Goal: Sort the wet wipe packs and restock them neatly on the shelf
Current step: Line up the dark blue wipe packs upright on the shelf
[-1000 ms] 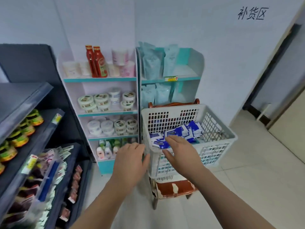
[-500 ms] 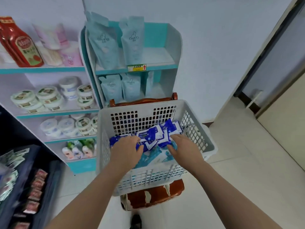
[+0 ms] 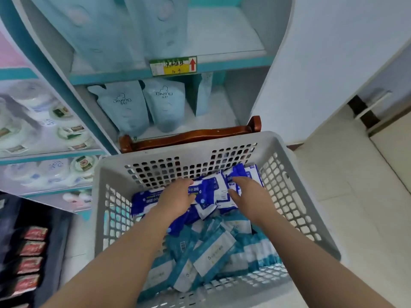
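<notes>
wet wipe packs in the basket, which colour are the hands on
The dark blue packs at the far end; both the left hand and right hand rest on them. The teal-and-white packs lie nearer, untouched.

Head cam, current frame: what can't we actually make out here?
- Grip: left hand and right hand lie palm-down on the dark blue packs; fingers curl out of sight, so a grasp cannot be confirmed.
- Pack count: teal packs overlap, and the forearms cover part of the pile.
- Basket: near rim cut by the bottom edge.
- Price tag: writing blurred.
- Top shelf pouches: blurred, cut by the top edge.
</notes>
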`<state>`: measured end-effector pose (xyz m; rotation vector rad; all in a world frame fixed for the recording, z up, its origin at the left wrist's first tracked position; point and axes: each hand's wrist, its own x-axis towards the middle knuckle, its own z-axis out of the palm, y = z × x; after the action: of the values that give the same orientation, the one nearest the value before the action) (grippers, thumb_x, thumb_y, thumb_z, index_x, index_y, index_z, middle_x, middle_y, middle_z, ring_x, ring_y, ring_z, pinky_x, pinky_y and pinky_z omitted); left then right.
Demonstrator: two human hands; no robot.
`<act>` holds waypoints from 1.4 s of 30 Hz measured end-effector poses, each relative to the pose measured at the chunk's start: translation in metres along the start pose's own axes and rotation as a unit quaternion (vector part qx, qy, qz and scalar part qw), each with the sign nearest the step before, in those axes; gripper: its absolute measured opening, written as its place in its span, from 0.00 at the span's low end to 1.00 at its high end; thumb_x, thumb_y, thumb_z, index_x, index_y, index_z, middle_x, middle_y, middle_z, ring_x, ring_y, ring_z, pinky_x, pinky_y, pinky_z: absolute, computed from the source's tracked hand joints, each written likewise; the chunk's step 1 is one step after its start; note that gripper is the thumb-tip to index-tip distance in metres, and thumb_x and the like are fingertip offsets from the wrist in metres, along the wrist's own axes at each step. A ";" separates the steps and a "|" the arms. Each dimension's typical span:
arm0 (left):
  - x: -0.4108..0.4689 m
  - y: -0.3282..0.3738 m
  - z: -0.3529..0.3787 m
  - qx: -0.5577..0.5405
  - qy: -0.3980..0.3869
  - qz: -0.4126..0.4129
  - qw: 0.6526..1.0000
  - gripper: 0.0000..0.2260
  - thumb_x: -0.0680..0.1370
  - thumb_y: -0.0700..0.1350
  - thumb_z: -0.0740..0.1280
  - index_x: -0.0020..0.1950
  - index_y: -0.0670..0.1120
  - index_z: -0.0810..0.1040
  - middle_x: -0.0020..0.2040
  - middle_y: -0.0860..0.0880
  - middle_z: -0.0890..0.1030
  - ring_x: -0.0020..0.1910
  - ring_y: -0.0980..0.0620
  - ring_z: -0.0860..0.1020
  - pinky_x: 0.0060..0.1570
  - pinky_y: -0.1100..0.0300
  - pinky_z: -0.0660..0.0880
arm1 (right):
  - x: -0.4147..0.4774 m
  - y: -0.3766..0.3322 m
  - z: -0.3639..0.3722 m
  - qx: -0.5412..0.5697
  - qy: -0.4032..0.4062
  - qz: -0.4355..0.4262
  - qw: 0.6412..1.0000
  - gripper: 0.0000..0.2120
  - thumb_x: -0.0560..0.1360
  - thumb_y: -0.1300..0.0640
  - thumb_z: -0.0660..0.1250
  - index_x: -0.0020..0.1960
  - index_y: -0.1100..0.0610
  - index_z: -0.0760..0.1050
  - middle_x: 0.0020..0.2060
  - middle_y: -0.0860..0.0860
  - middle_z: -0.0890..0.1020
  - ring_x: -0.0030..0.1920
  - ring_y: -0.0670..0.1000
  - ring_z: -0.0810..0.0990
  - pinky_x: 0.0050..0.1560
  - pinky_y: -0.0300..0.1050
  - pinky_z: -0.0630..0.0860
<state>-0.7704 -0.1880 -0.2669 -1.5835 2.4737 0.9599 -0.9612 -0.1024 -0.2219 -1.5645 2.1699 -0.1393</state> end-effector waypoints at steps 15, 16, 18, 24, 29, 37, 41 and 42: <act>0.065 -0.036 0.077 -0.002 0.006 -0.046 0.999 0.30 0.70 0.52 0.75 0.69 0.45 0.69 0.69 0.43 0.67 0.62 0.43 0.72 0.60 0.51 0.72 | 0.085 0.038 0.055 0.046 -0.058 -0.037 0.997 0.23 0.77 0.53 0.66 0.71 0.56 0.68 0.67 0.52 0.75 0.65 0.53 0.72 0.64 0.45 0.69; 0.064 -0.039 0.075 0.011 0.029 -0.037 0.999 0.28 0.68 0.53 0.76 0.64 0.45 0.73 0.65 0.44 0.71 0.60 0.43 0.73 0.58 0.52 0.72 | 0.089 0.039 0.056 0.045 -0.057 -0.046 0.996 0.24 0.77 0.54 0.67 0.71 0.56 0.68 0.67 0.52 0.74 0.65 0.54 0.72 0.65 0.45 0.69; 0.060 -0.043 0.069 0.035 0.090 -0.021 0.995 0.20 0.66 0.54 0.77 0.52 0.46 0.78 0.55 0.47 0.79 0.55 0.44 0.74 0.50 0.53 0.70 | 0.095 0.038 0.057 0.040 -0.053 -0.066 0.996 0.26 0.76 0.54 0.68 0.72 0.56 0.68 0.67 0.52 0.74 0.66 0.54 0.71 0.65 0.45 0.68; 0.034 -0.045 0.049 -0.164 0.124 -0.110 0.973 0.11 0.71 0.51 0.75 0.47 0.48 0.77 0.40 0.52 0.80 0.40 0.51 0.77 0.39 0.57 0.72 | 0.107 0.024 0.069 0.044 -0.060 -0.069 0.995 0.24 0.74 0.59 0.69 0.69 0.57 0.70 0.54 0.56 0.82 0.56 0.56 0.77 0.55 0.49 0.76; 0.020 -0.050 0.052 -0.179 0.099 -0.144 0.968 0.12 0.74 0.49 0.72 0.36 0.47 0.71 0.33 0.52 0.74 0.32 0.53 0.72 0.31 0.60 0.64 | 0.113 0.025 0.074 0.044 -0.079 -0.052 0.995 0.17 0.76 0.57 0.67 0.64 0.56 0.75 0.51 0.53 0.83 0.52 0.55 0.80 0.50 0.47 0.77; 0.016 -0.063 0.052 -0.155 0.101 -0.178 0.967 0.13 0.78 0.48 0.67 0.36 0.48 0.68 0.34 0.53 0.71 0.34 0.52 0.70 0.32 0.59 0.63 | 0.118 0.024 0.087 -0.027 -0.058 -0.125 0.990 0.20 0.72 0.46 0.70 0.59 0.55 0.78 0.52 0.52 0.82 0.56 0.55 0.76 0.55 0.47 0.72; 0.016 -0.065 0.056 -0.195 0.099 -0.178 0.959 0.10 0.78 0.47 0.68 0.41 0.43 0.73 0.36 0.51 0.73 0.36 0.50 0.71 0.37 0.56 0.67 | 0.120 0.017 0.095 -0.098 -0.053 -0.146 0.983 0.15 0.70 0.46 0.69 0.52 0.54 0.77 0.48 0.51 0.82 0.52 0.55 0.77 0.51 0.45 0.67; 0.015 -0.065 0.057 -0.203 0.097 -0.174 0.959 0.12 0.77 0.48 0.68 0.37 0.45 0.71 0.34 0.52 0.72 0.33 0.52 0.70 0.35 0.57 0.66 | 0.121 0.015 0.096 -0.107 -0.064 -0.142 0.982 0.14 0.71 0.47 0.69 0.52 0.53 0.77 0.49 0.51 0.82 0.52 0.55 0.77 0.51 0.45 0.67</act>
<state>-0.7388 -0.1888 -0.3487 -2.2422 2.0779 1.3663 -0.9646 -0.1913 -0.3496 -1.9438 1.9041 0.1075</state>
